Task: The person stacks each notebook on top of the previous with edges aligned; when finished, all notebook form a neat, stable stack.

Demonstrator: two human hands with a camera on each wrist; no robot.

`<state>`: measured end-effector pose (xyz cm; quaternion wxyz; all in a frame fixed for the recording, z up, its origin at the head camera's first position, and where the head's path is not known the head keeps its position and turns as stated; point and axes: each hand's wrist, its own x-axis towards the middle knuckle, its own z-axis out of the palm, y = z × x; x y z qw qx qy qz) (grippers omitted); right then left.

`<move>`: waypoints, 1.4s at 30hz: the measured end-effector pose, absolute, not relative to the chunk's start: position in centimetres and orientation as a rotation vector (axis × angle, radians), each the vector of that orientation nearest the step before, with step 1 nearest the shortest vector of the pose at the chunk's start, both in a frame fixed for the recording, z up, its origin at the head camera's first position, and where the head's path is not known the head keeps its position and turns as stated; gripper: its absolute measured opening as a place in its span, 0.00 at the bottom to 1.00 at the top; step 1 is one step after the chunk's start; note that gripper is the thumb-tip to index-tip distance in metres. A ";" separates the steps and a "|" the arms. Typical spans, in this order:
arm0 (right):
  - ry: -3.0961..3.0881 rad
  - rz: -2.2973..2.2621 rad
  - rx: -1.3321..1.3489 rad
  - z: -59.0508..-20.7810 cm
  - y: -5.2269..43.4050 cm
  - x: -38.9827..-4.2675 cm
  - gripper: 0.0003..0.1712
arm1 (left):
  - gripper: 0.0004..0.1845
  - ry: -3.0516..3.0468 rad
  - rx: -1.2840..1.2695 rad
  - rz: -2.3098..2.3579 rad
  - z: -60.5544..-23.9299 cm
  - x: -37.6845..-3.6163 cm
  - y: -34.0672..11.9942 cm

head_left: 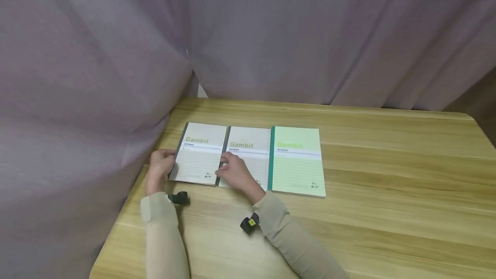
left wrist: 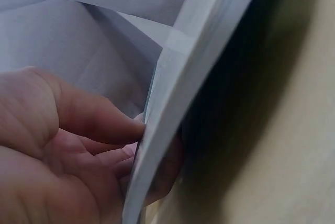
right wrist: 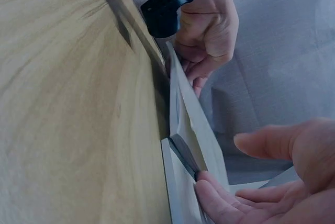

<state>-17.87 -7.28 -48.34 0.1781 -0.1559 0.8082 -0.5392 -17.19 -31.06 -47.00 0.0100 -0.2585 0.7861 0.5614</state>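
Note:
Three notebooks with "Gambit" on their covers lie side by side. The left notebook (head_left: 198, 158) has a pale cover and a dark spine. My left hand (head_left: 159, 169) pinches its left edge, thumb on the cover and fingers beneath; a dark gap shows under it in the left wrist view. At its right edge is my right hand (head_left: 237, 173), over the middle notebook (head_left: 253, 139), which is also pale with a dark spine. In the right wrist view, the right fingertips (right wrist: 207, 182) touch that edge while the thumb stands apart. A green notebook (head_left: 297, 167) lies to the right.
The notebooks are on a wood-grain table (head_left: 387, 184), toward its left side. Grey-purple curtains (head_left: 271, 33) hang behind the table and along its left edge, close to my left hand. Each wrist wears a small black camera (head_left: 180, 198).

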 end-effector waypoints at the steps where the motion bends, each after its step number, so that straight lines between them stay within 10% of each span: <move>1: 2.287 -1.532 -0.417 -48.4 -7.3 -17.9 0.33 | 0.30 2.443 -0.811 1.780 -47.0 -17.2 -31.0; 42: 2.239 -1.808 -0.160 -46.7 -6.0 -18.8 0.38 | 0.28 2.169 -0.492 2.145 -45.5 -17.2 -30.8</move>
